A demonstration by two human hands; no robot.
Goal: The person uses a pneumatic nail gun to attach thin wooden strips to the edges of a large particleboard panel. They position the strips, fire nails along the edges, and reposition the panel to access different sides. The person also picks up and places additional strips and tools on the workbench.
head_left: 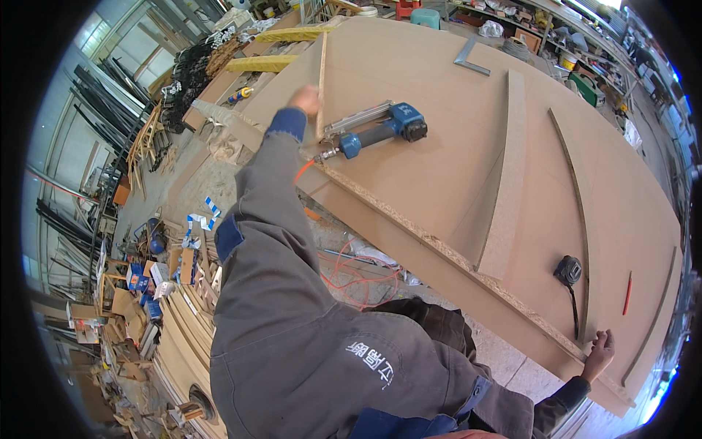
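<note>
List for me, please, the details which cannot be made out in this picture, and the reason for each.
All in the head view:
- Left grip: blurred; whether it grasps the thin strip is unclear.
- Right grip: small and shadowed; its exact finger contact cannot be told.
- Orange hose: its onward path is hidden by the sleeve.
- Supports beneath the large board: mostly hidden by the board itself.
</note>
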